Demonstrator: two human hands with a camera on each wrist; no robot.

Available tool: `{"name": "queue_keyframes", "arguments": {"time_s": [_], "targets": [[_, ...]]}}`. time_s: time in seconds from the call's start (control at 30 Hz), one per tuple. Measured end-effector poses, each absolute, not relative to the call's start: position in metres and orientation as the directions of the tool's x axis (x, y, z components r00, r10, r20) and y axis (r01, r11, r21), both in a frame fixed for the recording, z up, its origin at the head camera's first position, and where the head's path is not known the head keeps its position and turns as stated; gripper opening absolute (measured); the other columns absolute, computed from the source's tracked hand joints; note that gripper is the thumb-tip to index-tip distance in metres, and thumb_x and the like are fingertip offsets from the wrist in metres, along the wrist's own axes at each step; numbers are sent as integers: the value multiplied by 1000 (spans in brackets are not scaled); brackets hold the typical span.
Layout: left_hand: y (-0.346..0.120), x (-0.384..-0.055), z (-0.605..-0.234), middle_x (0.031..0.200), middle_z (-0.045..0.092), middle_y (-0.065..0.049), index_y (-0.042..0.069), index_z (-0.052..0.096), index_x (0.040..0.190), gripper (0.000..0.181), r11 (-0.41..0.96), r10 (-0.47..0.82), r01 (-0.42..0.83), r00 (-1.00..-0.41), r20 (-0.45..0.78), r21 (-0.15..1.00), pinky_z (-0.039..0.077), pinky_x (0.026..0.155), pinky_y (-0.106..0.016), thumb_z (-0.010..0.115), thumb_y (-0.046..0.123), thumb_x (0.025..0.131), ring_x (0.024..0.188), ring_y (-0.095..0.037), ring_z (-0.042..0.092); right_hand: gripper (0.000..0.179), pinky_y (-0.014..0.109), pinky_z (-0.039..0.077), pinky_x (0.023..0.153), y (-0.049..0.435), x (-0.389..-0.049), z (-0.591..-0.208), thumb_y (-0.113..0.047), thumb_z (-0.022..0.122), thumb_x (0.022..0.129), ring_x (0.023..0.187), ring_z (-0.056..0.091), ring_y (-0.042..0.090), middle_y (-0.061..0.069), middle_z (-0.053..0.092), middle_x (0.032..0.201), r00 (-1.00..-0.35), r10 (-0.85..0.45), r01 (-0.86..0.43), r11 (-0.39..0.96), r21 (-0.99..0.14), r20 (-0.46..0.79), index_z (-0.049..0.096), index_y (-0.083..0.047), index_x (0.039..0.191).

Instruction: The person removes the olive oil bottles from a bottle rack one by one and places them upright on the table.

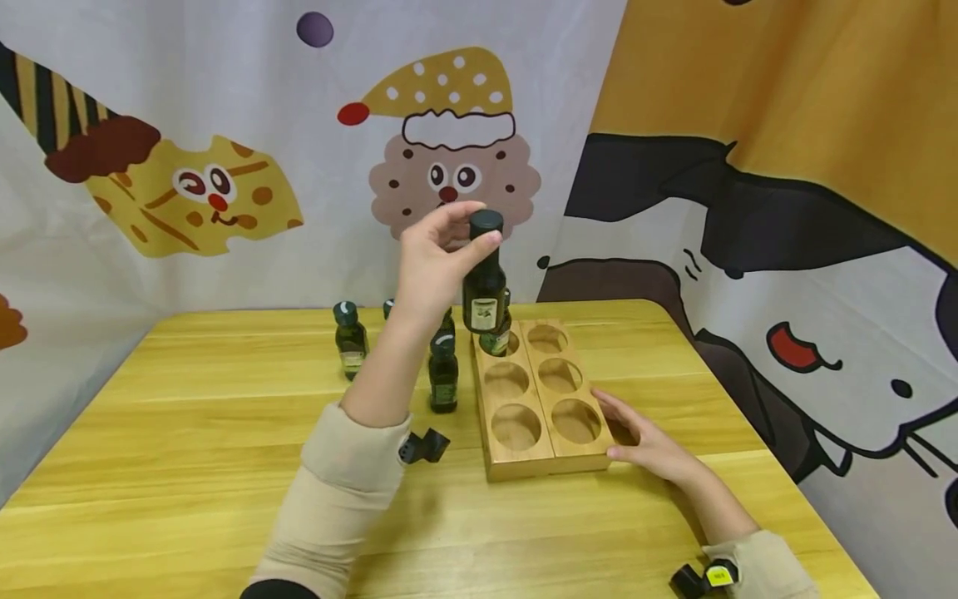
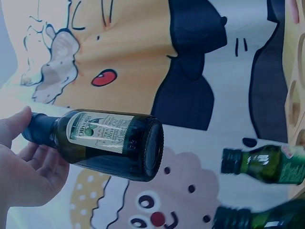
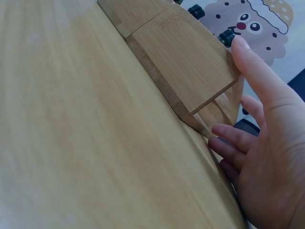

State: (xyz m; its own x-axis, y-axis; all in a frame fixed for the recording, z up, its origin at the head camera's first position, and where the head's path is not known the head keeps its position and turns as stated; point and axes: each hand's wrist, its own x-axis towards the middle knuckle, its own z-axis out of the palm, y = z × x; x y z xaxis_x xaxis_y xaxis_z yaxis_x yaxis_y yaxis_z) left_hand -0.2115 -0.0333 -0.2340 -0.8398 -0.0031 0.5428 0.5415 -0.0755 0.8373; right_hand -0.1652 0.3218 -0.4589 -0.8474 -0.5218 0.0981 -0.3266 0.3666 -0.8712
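Note:
My left hand (image 1: pixel 437 258) pinches the dark cap of a small green glass olive oil bottle (image 1: pixel 484 291), lifted upright over the far left of a wooden bottle rack (image 1: pixel 524 453). Its cream label faces the camera in the left wrist view, where the hand (image 2: pixel 33 171) has thumb and fingers round the cap. Another green bottle (image 1: pixel 496 343) stands in the rack's far left hole, partly hidden behind the held one. My right hand (image 1: pixel 651 445) rests relaxed against the rack's right side, thumb by the near corner; its fingers (image 3: pixel 233 138) lie along the lower edge.
Left of the rack, similar bottles stand on the wooden table (image 1: pixel 187 466): one near the rack (image 1: pixel 443 376), one farther left (image 1: pixel 350 343), others partly hidden by my left arm. A printed cartoon curtain (image 1: pixel 247 50) hangs behind the table.

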Motion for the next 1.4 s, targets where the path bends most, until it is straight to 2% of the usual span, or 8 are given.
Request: {"name": "queue_keyframes", "arguments": {"time_s": [0.33,0.67,0.87,1.13,1.4], "targets": [[-68,-206,-233,97,68,-9,2,68,112,31,-36,-67,564,-825,561,825,50,80,-32,76,8,82,90,-22,61,81,23,31,101,321,-167,-460,-8,70,87,130,38,18,13,37,147,-846,-524,-326,360,-874,100,25,-24,153],[-98,-201,-241,95,67,-10,6,70,109,27,-5,-130,526,-844,521,851,49,77,-29,76,8,82,91,-22,60,81,23,32,101,322,-166,-460,-9,70,87,131,38,18,13,36,148,-847,-522,-326,366,-871,98,24,-24,153],[-111,-198,-251,91,67,-7,6,70,107,25,28,-122,510,-852,510,860,50,75,-28,76,7,82,88,-21,60,81,24,32,101,322,-166,-460,-9,70,87,130,38,18,13,36,148,-851,-516,-324,375,-868,95,25,-24,153],[-123,-194,-271,91,67,-6,7,69,110,28,97,-106,450,-882,458,888,50,80,-27,76,11,83,89,-18,61,81,24,32,101,321,-165,-459,-10,70,87,130,38,19,13,36,148,-856,-510,-315,380,-869,87,25,-25,153],[-132,-192,-291,90,66,-3,6,68,113,31,93,-86,388,-914,396,917,51,79,-26,76,12,84,88,-19,62,81,24,32,101,321,-165,-458,-11,71,87,129,39,15,13,37,148,-860,-504,-309,388,-868,82,25,-25,153]]}}
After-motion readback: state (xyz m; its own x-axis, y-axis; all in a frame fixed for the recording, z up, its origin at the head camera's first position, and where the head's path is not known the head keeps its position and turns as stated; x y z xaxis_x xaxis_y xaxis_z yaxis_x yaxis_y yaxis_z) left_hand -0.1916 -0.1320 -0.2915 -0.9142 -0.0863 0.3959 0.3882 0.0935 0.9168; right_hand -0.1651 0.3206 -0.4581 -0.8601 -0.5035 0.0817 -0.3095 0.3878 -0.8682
